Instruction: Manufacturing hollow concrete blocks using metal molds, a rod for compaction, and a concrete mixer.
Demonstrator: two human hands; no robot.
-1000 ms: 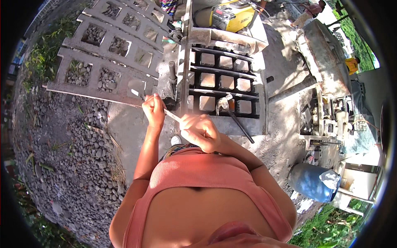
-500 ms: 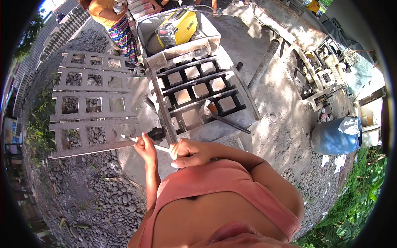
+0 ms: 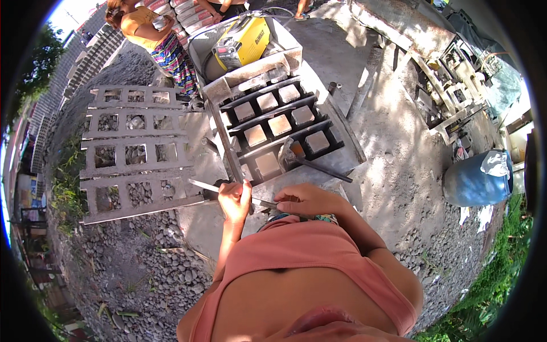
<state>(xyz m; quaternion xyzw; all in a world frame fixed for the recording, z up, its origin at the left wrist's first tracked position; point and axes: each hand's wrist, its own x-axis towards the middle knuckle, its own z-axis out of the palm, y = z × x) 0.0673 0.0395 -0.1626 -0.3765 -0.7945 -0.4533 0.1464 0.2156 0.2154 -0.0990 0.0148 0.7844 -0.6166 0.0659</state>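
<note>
In front of my waist, a thin, pale flat strip (image 3: 205,186) slants down from left to right. My left hand (image 3: 235,199) is closed around its middle. The bent fingers of my right hand (image 3: 305,199) are at its right end, partly hiding it. Just beyond my hands stands a grey block mould (image 3: 348,132) with rows of square cores between dark slots. A tool with a dark handle (image 3: 325,171) lies across its near right part, its broad head (image 3: 289,151) resting among the cores.
A yellow-and-black machine (image 3: 244,44) sits in a grey tray beyond the mould. Hollow concrete blocks (image 3: 128,176) lie in rows at left, beside gravel (image 3: 142,256). A blue drum (image 3: 477,179) and wooden frames (image 3: 450,85) stand at right. A person in orange (image 3: 142,28) stands far left.
Both hands have moved to the right with the strip and now sit farther apart. The right hand has loosened from a tight fist. The whole view has shifted slightly.
</note>
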